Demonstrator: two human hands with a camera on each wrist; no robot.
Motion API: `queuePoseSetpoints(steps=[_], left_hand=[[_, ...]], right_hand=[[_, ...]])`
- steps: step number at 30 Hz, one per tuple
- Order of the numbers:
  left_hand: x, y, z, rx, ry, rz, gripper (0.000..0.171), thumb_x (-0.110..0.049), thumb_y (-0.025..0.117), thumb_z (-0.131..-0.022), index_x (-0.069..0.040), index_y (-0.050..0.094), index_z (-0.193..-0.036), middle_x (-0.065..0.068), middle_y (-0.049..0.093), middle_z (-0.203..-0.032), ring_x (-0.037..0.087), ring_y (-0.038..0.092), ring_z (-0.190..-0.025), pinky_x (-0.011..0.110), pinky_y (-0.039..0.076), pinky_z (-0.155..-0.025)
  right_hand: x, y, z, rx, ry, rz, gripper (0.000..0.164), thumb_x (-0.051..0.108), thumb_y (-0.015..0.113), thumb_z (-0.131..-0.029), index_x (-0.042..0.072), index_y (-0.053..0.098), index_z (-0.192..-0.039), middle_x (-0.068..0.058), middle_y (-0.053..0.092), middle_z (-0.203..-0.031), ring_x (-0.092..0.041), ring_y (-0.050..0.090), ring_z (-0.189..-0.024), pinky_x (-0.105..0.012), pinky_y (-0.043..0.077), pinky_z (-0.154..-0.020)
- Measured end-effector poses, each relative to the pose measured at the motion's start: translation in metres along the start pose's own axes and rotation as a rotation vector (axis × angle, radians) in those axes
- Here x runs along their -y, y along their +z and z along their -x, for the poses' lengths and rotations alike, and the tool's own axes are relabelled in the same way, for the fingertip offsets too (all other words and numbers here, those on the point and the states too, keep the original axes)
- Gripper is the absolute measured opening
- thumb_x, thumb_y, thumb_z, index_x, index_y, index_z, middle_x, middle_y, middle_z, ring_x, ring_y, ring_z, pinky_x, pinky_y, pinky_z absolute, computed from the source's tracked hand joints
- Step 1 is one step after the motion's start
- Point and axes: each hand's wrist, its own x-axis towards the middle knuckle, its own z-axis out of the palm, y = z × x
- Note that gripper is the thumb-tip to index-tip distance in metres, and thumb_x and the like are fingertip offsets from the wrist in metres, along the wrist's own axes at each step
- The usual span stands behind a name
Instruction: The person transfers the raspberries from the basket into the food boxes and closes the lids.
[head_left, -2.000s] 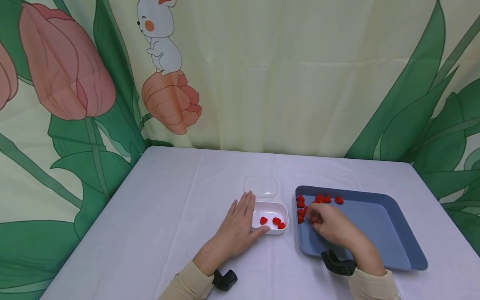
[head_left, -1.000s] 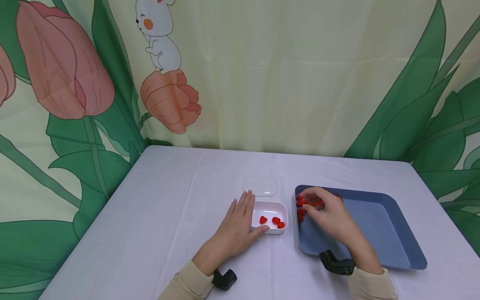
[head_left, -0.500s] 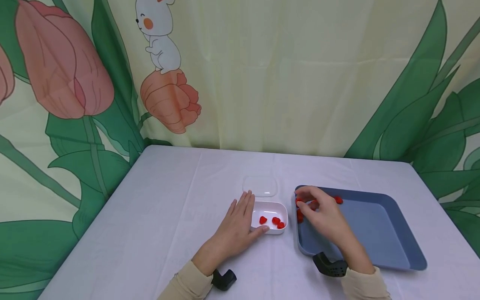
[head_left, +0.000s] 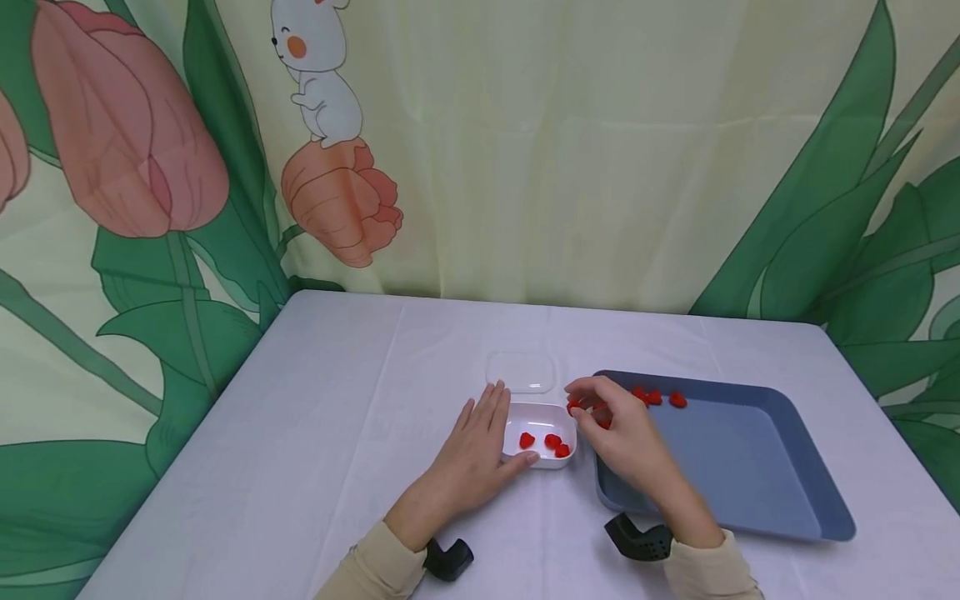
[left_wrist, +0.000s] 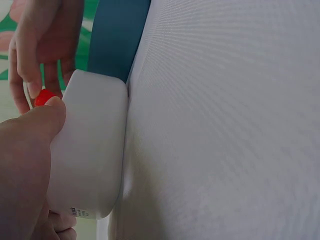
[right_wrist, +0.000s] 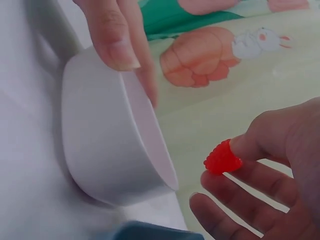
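My right hand (head_left: 626, 433) pinches a red raspberry (right_wrist: 223, 158) between thumb and fingertips, just beyond the right rim of a small white box (head_left: 553, 464). The other fingers spread loosely below it in the right wrist view. Inside the box lie 3 raspberries (head_left: 527, 440). My left hand (head_left: 468, 462) rests against the box, its fingers straight along the left end and its thumb over the near rim. More raspberries (head_left: 655, 397) lie along the far side of a blue-grey tray (head_left: 735, 467); others at its left side are partly hidden behind my right hand.
A clear plastic lid (head_left: 520, 372) lies flat on the white tablecloth (head_left: 337, 375) behind the box. The tray stands close to the box's right side. Behind the table hangs a curtain (head_left: 562, 167) printed with tulips and a rabbit.
My right hand picked a raspberry among those at the tray's left side, then moved left with it over the tray's edge to the box. The left hand and box have stayed put.
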Motion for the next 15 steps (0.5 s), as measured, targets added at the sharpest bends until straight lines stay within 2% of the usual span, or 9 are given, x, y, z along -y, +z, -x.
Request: queuePoseSetpoints(steps=[7, 15], left_hand=[[0.0, 0.001, -0.002, -0.013, 0.004, -0.017, 0.097, -0.071, 0.041, -0.092, -0.007, 0.012, -0.159, 0.008, 0.015, -0.167, 0.024, 0.01, -0.156, 0.052, 0.016, -0.124], [0.0, 0.001, 0.0, -0.01, -0.001, -0.024, 0.097, -0.07, 0.043, -0.092, -0.006, 0.014, -0.159, 0.009, 0.016, -0.167, 0.025, 0.011, -0.156, 0.052, 0.017, -0.124]], right_hand=[[0.006, 0.009, 0.0, -0.011, -0.053, 0.031, 0.038, 0.003, 0.075, -0.084, 0.013, 0.065, -0.12, -0.001, 0.069, -0.109, -0.014, 0.066, -0.095, -0.023, 0.058, -0.076], [0.008, 0.021, 0.001, 0.025, -0.084, 0.047, 0.042, 0.003, 0.076, -0.083, 0.012, 0.065, -0.123, 0.0, 0.07, -0.109, -0.011, 0.066, -0.094, -0.022, 0.058, -0.078]])
